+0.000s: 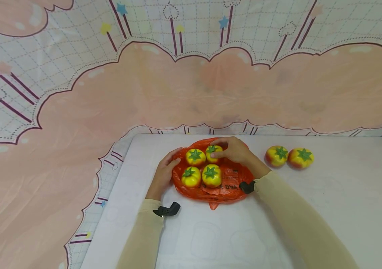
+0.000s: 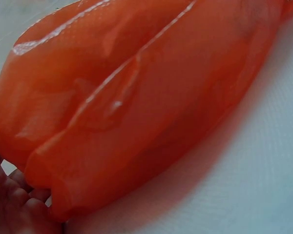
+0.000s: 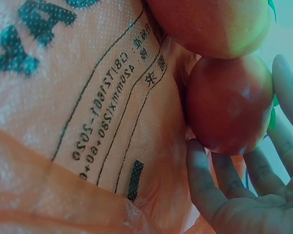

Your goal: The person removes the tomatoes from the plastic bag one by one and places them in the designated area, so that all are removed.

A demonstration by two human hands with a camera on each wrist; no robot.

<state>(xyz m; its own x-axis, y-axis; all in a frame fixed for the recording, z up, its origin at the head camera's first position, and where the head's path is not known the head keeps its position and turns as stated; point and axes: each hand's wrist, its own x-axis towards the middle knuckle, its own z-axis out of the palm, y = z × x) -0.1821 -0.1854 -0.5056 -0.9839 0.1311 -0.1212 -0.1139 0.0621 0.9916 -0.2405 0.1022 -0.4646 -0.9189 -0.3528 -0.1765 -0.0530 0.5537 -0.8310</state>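
Note:
A red plastic bag (image 1: 232,175) lies spread open on the table, with dark print on its inside. Several yellow-and-red, tomato-like fruits with green star-shaped tops sit in its left half, among them a front fruit (image 1: 212,176). My left hand (image 1: 164,172) grips the bag's left edge; the bag hides part of its fingers in the left wrist view. From the right, my right hand (image 1: 238,151) reaches over the bag and holds the back right fruit (image 3: 229,105) between thumb and fingers. That fruit touches another fruit (image 3: 212,24) in the right wrist view.
Two more fruits of the same kind, a left one (image 1: 276,156) and a right one (image 1: 300,158), stand side by side on the white table (image 1: 345,194), right of the bag. A patterned pink cloth (image 1: 184,89) hangs behind the table.

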